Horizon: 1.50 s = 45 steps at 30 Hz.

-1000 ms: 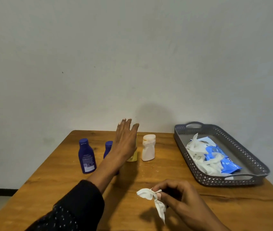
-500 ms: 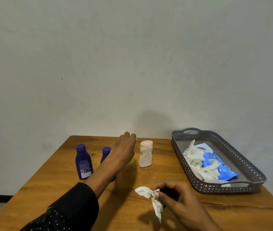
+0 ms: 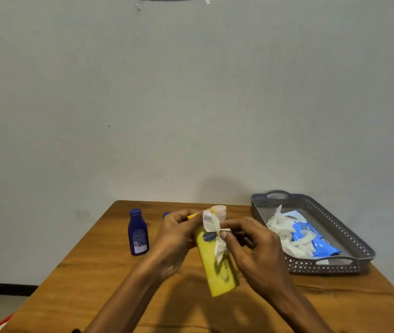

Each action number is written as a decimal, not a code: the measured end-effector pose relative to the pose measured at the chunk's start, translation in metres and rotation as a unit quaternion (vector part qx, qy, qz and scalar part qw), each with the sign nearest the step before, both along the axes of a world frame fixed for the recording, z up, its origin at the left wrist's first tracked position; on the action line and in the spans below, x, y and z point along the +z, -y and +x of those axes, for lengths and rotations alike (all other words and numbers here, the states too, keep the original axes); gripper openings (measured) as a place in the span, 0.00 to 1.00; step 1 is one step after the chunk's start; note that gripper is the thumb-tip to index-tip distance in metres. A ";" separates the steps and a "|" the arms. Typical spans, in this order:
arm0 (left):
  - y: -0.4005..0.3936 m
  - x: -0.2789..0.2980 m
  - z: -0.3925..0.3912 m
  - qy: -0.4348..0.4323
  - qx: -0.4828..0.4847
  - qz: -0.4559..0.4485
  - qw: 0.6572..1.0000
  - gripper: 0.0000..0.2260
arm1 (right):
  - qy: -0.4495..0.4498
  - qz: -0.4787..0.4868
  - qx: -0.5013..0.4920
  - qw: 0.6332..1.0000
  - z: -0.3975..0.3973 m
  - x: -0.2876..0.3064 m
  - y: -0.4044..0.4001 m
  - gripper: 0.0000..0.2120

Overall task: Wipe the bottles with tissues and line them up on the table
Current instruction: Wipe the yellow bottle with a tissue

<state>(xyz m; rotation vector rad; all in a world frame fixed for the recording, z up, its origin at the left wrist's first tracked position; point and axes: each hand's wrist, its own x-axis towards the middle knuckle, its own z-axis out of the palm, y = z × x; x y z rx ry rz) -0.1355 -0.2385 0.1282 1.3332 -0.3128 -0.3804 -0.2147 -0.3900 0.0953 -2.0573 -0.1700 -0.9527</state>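
Wooden bench (image 3: 100, 272), far edge against a plain wall. Toward the far left corner a dark blue bottle (image 3: 138, 233) stands upright, label facing the camera. Just right of it a second blue bottle (image 3: 166, 214), only its cap showing (rest hidden behind the left hand). Left hand (image 3: 174, 239) curled round the upper part of a yellow bottle (image 3: 215, 265), holding it tilted above the middle of the bench, cap end pointing away. Right hand (image 3: 251, 246) pinches a crumpled white tissue (image 3: 214, 233) between thumb and fingertips, tissue lying against the yellow bottle's side. Behind the tissue, near the far edge, the top of a white bottle (image 3: 220, 209) shows. At the right edge a grey perforated tray (image 3: 335, 266) sits on the bench, holding used white tissues (image 3: 285, 233) and a blue wipes pack (image 3: 311, 239).
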 end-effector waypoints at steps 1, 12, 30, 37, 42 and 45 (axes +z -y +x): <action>0.001 -0.003 -0.005 -0.043 -0.006 -0.049 0.998 0.18 | 0.009 -0.014 0.000 1.000 -0.002 0.002 -0.004 0.07; 0.002 0.004 -0.030 -0.106 -0.111 -0.161 0.975 0.22 | 0.034 -0.164 -0.045 0.985 -0.011 0.020 -0.018 0.13; 0.002 -0.003 -0.037 -0.130 -0.133 -0.194 0.963 0.27 | 0.018 -0.226 -0.034 0.973 -0.018 0.029 -0.030 0.13; 0.001 -0.001 -0.036 -0.137 -0.092 -0.237 0.957 0.24 | 0.021 -0.196 -0.043 0.979 -0.013 0.031 -0.017 0.12; -0.008 -0.001 -0.029 -0.122 -0.071 -0.209 0.968 0.24 | 0.000 -0.246 0.033 0.969 -0.030 0.028 -0.025 0.13; -0.008 0.000 -0.034 -0.123 -0.072 -0.224 0.964 0.24 | 0.021 -0.214 -0.008 0.977 -0.028 0.032 -0.016 0.13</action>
